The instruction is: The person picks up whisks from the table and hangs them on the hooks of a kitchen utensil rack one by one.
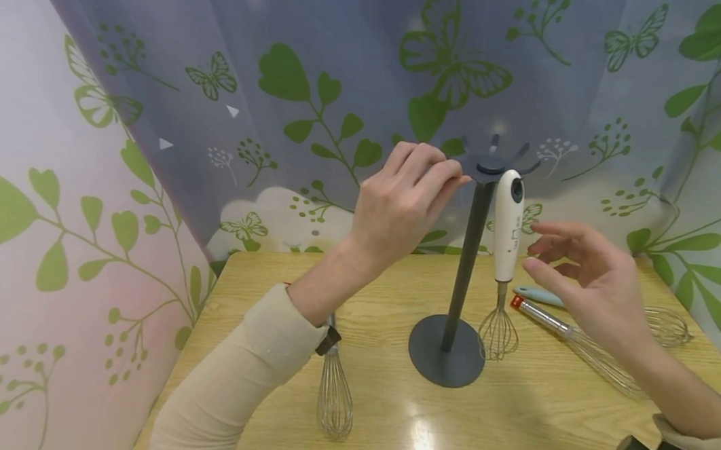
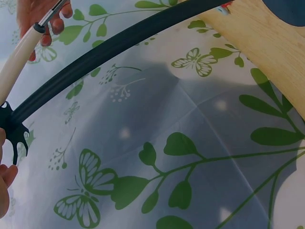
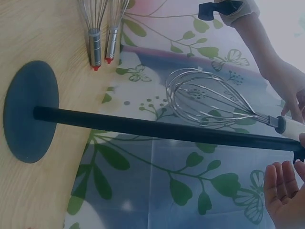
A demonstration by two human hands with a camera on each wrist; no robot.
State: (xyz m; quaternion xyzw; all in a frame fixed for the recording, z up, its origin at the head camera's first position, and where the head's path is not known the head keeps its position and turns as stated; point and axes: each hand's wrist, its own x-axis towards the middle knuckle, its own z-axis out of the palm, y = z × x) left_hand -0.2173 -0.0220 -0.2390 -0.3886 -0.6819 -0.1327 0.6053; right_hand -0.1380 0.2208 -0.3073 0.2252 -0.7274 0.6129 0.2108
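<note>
The white-handled whisk point(image 1: 508, 234) hangs upright at the top of the dark stand point(image 1: 471, 267), on the right side of its pole. Its wire end hangs free in the air, well above the round base point(image 1: 430, 357) of the stand.

The left grip point(image 1: 404, 195) is at the left side of the stand's top, with the fingers bent. It seems to pinch one of the hooks there, although the fingertips are only partly seen in the wrist views. The right grip point(image 1: 590, 281) is to the right of the stand, just beside the white handle but apart from it; its thumb and fingers are spread and hold nothing.

On the wooden surface point(image 1: 384, 434), to the right of the stand, lie a red-ended whisk point(image 1: 545, 317) and a whisk with a light blue handle point(image 1: 538, 296), close to each other and partly covered by the right arm. To the left of the stand lie two steel whisks point(image 3: 96, 47) with red ends, side by side. Behind the stand there is a cloth point(image 1: 351, 42) with green leaves and butterflies. Both arms wear light sleeves point(image 1: 240, 374).
</note>
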